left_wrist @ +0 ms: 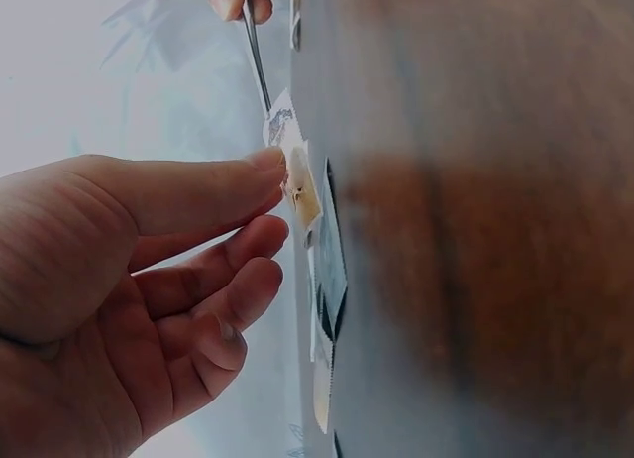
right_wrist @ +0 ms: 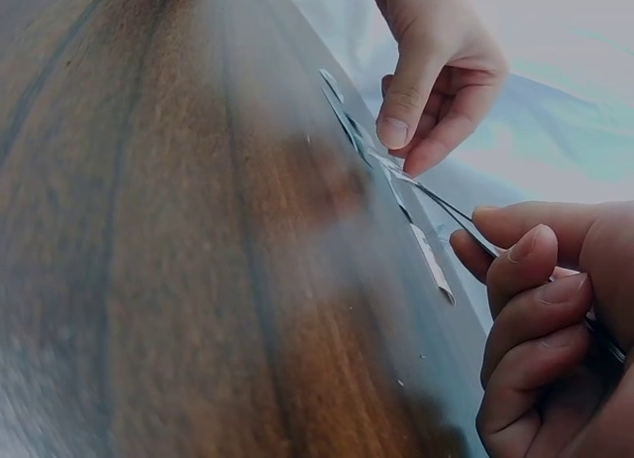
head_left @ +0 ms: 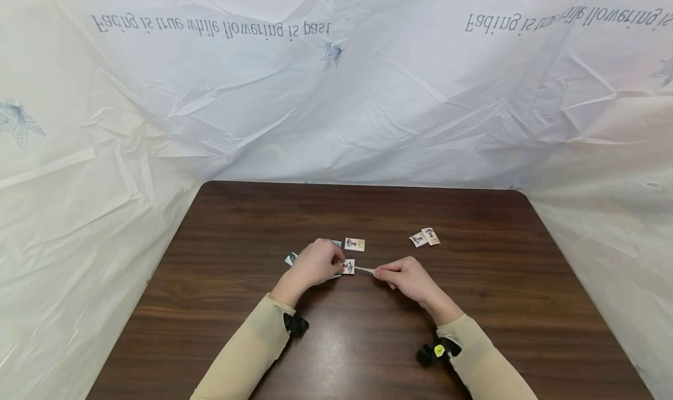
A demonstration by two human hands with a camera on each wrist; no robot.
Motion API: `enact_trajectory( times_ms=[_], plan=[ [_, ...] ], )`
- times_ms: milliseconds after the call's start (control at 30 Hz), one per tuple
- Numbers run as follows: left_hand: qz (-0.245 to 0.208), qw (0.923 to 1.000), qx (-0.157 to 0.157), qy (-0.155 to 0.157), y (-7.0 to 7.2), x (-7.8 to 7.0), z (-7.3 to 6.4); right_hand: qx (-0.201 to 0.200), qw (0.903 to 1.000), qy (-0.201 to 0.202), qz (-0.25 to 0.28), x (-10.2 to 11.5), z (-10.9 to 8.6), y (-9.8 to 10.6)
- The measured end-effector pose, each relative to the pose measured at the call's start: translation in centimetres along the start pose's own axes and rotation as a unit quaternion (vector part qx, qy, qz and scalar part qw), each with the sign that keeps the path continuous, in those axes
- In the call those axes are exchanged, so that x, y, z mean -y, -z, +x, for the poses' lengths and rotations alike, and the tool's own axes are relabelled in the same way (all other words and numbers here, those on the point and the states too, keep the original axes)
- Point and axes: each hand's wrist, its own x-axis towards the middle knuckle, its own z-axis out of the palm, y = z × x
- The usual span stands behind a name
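My left hand pinches a small postage stamp with perforated edges between thumb and forefinger. In the left wrist view the stamp is pale and tilted, its other fingers curling loosely below. A pair of slim metal tweezers is held by my right hand, and its tips meet the stamp's right edge. Under and beside my left hand lie teal stamps, partly hidden by it in the head view. Just behind the pinched stamp lies another stamp, flat on the table.
Two overlapping stamps lie farther back to the right on the dark wood-grain table. White printed sheeting hangs behind the table and along both sides. A black wrist camera sits at the left cuff.
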Motion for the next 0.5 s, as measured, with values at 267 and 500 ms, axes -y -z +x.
enact_trajectory(
  times_ms=[267, 500],
  plan=[
    [-0.013, 0.9993, -0.034, 0.004, 0.9, -0.6, -0.3, -0.002, 0.9998, 0.009, 0.019, 2.3, -1.1, 0.8],
    [-0.01, 0.9995, -0.03, 0.009, 0.8, -0.5, -0.3, 0.002, 0.9994, -0.004, 0.035, -0.6, 0.2, 0.7]
  ],
)
